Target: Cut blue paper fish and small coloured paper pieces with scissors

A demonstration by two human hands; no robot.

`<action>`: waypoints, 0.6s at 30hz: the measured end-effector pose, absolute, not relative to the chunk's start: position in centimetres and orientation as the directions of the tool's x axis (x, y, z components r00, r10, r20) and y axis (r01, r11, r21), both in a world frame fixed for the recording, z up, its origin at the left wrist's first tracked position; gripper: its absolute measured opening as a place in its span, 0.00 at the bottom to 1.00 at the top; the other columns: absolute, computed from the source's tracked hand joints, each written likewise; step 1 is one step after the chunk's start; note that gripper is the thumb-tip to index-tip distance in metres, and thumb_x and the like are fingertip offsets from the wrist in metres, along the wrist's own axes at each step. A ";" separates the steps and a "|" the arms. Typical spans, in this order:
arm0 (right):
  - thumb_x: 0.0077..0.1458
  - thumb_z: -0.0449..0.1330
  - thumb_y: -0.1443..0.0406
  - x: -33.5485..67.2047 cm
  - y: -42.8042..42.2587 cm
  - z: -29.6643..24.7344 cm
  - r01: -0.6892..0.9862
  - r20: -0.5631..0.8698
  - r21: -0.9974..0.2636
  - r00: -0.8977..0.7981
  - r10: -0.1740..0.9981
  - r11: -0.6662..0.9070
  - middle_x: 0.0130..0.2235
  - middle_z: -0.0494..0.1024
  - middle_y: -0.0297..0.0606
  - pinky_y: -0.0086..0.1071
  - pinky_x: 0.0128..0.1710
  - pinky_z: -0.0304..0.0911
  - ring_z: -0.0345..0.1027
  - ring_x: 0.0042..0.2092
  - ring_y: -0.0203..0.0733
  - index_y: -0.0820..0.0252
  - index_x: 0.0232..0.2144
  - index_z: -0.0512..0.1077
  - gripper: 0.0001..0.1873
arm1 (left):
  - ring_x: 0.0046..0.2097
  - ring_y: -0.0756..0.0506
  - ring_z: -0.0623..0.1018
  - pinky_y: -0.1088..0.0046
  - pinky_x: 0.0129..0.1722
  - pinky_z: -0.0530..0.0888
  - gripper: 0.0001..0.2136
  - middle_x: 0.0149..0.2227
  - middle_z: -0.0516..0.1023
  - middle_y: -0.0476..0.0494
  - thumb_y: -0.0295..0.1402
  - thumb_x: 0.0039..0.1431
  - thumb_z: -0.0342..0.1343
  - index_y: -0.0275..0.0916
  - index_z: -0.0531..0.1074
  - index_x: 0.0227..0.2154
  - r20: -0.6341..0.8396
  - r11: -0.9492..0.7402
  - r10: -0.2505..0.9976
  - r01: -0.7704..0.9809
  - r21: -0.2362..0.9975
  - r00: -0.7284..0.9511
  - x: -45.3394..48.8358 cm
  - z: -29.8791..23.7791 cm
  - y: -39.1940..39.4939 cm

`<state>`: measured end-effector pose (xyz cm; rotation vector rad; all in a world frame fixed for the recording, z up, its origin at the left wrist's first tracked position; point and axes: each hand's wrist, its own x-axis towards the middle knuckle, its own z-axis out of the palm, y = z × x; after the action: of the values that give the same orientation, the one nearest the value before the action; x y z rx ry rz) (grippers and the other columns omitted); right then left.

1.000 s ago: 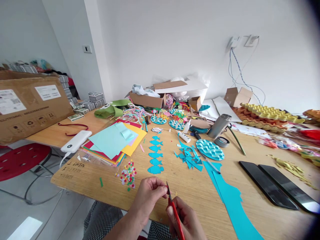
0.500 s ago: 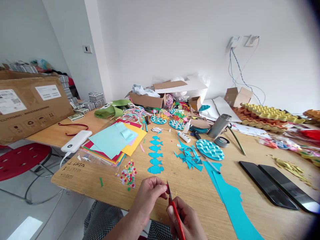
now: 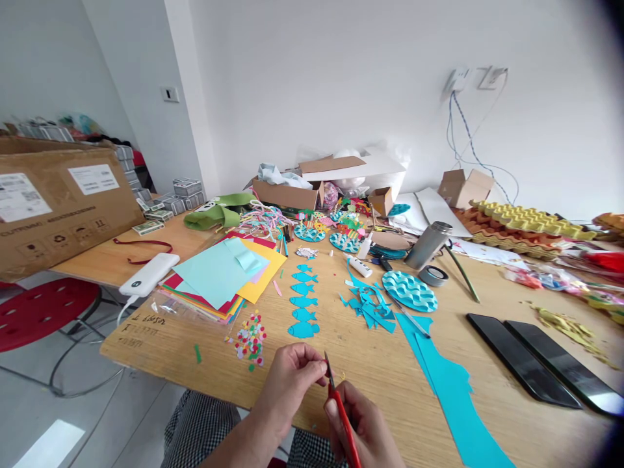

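My right hand (image 3: 358, 422) is wrapped round the red handles of a pair of scissors (image 3: 345, 416), whose blades point up and away from me, close together. Beside the blades, my left hand (image 3: 297, 374) is closed in a pinch. A tiny red piece, perhaps paper, shows at its fingertips against the blades; most of it is hidden. Just beyond my hands, several blue paper fish (image 3: 303, 330) lie in a column. To their left is a scatter of small coloured paper dots (image 3: 250, 341). Blue paper scraps (image 3: 370, 307) lie in a heap on the right.
A stack of coloured paper (image 3: 219, 273) and a white power bank (image 3: 149, 275) lie left. On the right are a wavy blue oval (image 3: 409, 291), a large blue sheet (image 3: 453, 390), two black phones (image 3: 524, 361) and a steel flask (image 3: 429, 245). Egg trays (image 3: 521, 227) stand farther back.
Both hands stay almost in place, with the scissors at the left fingertips. Less of the red piece shows between the left fingers and the blades.
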<state>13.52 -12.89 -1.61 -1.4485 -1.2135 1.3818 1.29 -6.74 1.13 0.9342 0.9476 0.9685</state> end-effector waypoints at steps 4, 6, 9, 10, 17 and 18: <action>0.47 0.54 0.36 13.5 -12.9 -1.8 0.128 -0.250 -0.961 -0.040 0.967 -0.244 0.14 0.62 0.25 0.25 0.18 0.43 0.50 0.17 0.30 0.55 0.23 0.56 0.31 | 0.27 0.48 0.73 0.71 0.32 0.69 0.06 0.21 0.75 0.47 0.33 0.42 0.60 0.35 0.72 0.20 -0.223 0.296 0.935 -0.260 0.919 0.276 1.2 1.1 -6.7; 0.48 0.53 0.36 13.5 -12.9 -1.8 0.122 -0.247 -0.963 -0.041 0.968 -0.240 0.14 0.62 0.25 0.25 0.18 0.44 0.50 0.17 0.30 0.55 0.23 0.56 0.30 | 0.26 0.48 0.73 0.71 0.32 0.69 0.07 0.22 0.75 0.46 0.34 0.43 0.59 0.35 0.71 0.20 -0.234 0.318 0.931 -0.305 0.898 0.281 1.2 1.0 -6.7; 0.49 0.54 0.37 13.4 -12.9 -1.8 0.107 -0.244 -0.965 -0.044 0.969 -0.238 0.15 0.62 0.25 0.24 0.18 0.45 0.51 0.17 0.29 0.56 0.23 0.56 0.30 | 0.26 0.49 0.72 0.70 0.33 0.69 0.09 0.24 0.75 0.45 0.36 0.46 0.58 0.35 0.71 0.21 -0.242 0.346 0.925 -0.384 0.856 0.293 1.2 0.8 -6.8; 0.49 0.54 0.37 13.4 -12.9 -1.8 0.102 -0.244 -0.966 -0.044 0.969 -0.239 0.15 0.62 0.25 0.24 0.18 0.46 0.52 0.17 0.29 0.56 0.23 0.56 0.29 | 0.26 0.49 0.72 0.71 0.33 0.69 0.09 0.24 0.75 0.45 0.36 0.46 0.58 0.35 0.72 0.21 -0.242 0.349 0.923 -0.389 0.852 0.299 1.2 0.7 -6.8; 0.49 0.55 0.37 13.2 -12.9 -1.7 0.092 -0.248 -0.965 -0.030 0.968 -0.245 0.15 0.62 0.25 0.24 0.19 0.49 0.53 0.17 0.30 0.56 0.23 0.56 0.30 | 0.27 0.48 0.72 0.72 0.31 0.69 0.07 0.23 0.76 0.44 0.34 0.42 0.60 0.34 0.72 0.21 -0.234 0.311 0.934 -0.290 0.905 0.271 1.4 0.6 -6.8; 0.49 0.54 0.37 13.2 -12.9 -1.7 0.095 -0.247 -0.965 -0.031 0.969 -0.243 0.15 0.62 0.25 0.24 0.19 0.48 0.53 0.17 0.30 0.56 0.23 0.56 0.29 | 0.27 0.48 0.72 0.72 0.31 0.69 0.07 0.23 0.76 0.44 0.34 0.43 0.60 0.34 0.72 0.22 -0.231 0.304 0.936 -0.283 0.910 0.264 1.4 0.6 -6.8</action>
<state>13.22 -12.90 -1.75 -1.4400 -1.1818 1.3793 1.43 -6.80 0.58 0.8763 0.9312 0.9847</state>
